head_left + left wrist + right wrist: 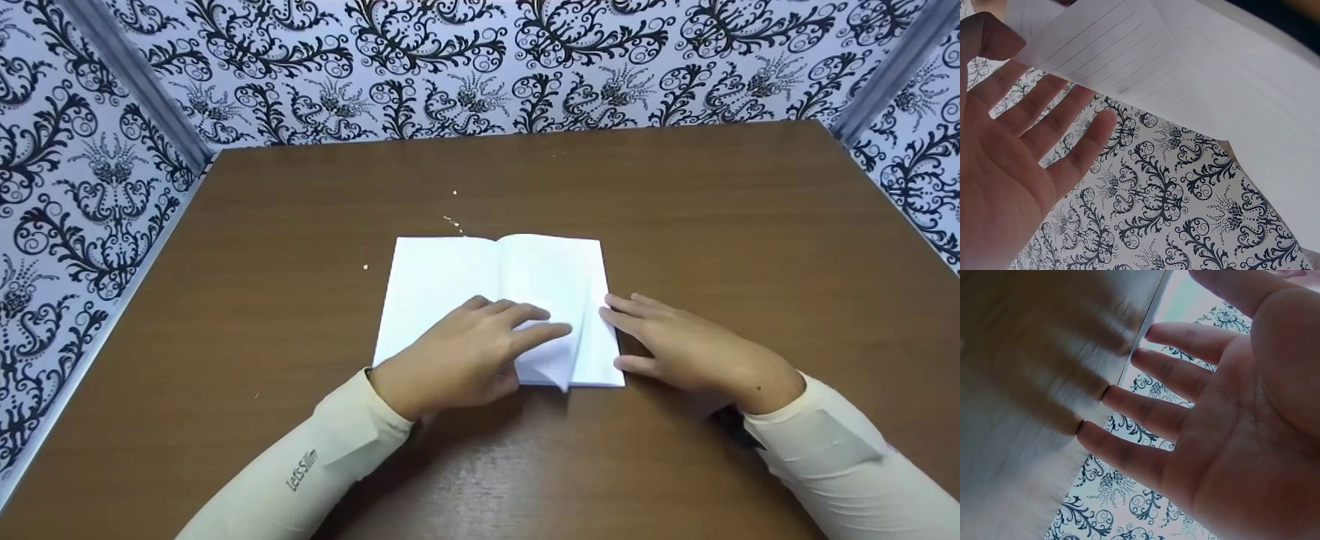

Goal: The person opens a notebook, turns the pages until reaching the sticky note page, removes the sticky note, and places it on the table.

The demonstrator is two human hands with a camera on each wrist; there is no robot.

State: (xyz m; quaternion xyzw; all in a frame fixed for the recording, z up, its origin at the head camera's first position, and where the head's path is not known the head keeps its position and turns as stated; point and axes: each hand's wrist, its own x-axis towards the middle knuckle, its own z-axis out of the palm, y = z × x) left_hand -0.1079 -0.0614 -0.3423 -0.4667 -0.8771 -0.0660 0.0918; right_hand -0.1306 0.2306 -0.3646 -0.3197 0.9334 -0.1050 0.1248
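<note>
Our left hand [457, 356] lies flat, fingers straight, pressing a raised fold of the white paper [450, 281] at frame centre; nothing gripped. Our right hand [675, 345], fingers likewise extended, touches the paper's right edge. We judge the folding partly done: one flap creased, more left. The brown worktop [675, 195] offers room all round; patterned walls [75, 187] stand well apart.

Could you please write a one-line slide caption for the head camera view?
Both hands, left and right, rest flat on white folded paper on a brown table.
</note>
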